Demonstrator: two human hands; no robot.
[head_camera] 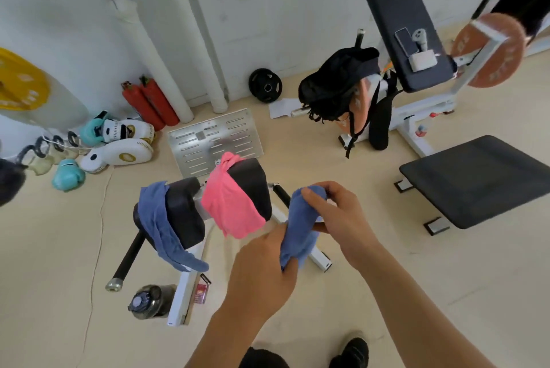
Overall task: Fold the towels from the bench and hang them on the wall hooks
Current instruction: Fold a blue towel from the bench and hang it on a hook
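I hold a blue towel (299,226) bunched lengthwise between both hands in front of me. My right hand (336,209) pinches its upper end, and my left hand (265,266) grips its lower end. On the small black bench (190,212) just beyond, a pink towel (230,204) drapes over the right pad. A second blue towel (162,226) hangs over the bench's left pad, trailing toward the floor. No wall hooks are in view.
A water bottle (150,300) lies on the floor by the bench foot. A flat black bench (476,177) stands at the right, an inclined bench (401,31) with a phone and a black backpack (336,84) behind it. Boxing gloves, fire extinguishers and a metal plate (214,141) line the wall.
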